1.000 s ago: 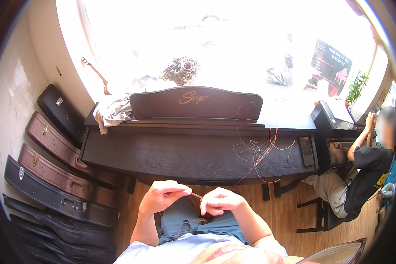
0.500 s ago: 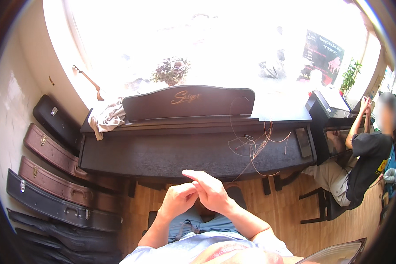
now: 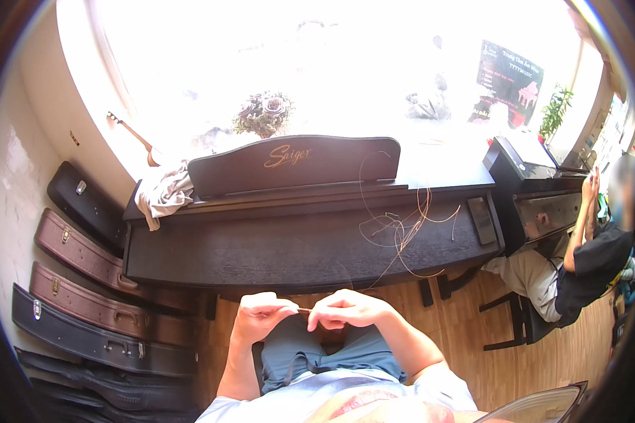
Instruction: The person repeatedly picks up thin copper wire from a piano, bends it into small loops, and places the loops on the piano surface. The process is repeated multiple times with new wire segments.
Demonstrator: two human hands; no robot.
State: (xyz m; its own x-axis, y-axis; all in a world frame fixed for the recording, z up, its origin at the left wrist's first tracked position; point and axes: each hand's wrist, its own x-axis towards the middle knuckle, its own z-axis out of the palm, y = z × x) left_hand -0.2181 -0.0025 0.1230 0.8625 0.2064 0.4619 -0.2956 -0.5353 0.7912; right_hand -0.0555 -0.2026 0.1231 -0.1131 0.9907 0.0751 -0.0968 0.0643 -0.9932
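Observation:
My left hand [image 3: 259, 319] and my right hand [image 3: 342, 315] meet low in the middle of the view, above my lap. Both are closed on a thin brown strand [image 3: 303, 310], which crosses the small gap between my fingertips; its exact form is too small to make out. The fingers of my right hand curl over it, partly hiding it. Ahead is a dark wooden piano [image 3: 261, 247] with its lid shut. A loose tangle of thin strings [image 3: 402, 240] lies on the lid's right part, beside a black phone [image 3: 481, 220].
Instrument cases [image 3: 92, 303] lean along the left wall. A grey cloth [image 3: 162, 194] drapes the piano's left end. A flower bunch [image 3: 261, 113] is behind it. At the right, a seated person [image 3: 600, 254] on a black bench [image 3: 515, 324] raises both hands beside another dark instrument [image 3: 515, 183].
Half a second ago my right hand covered my left fingertips; now the hands are drawn slightly apart, showing the strand. The view has shifted slightly, and the person at the right leans further forward.

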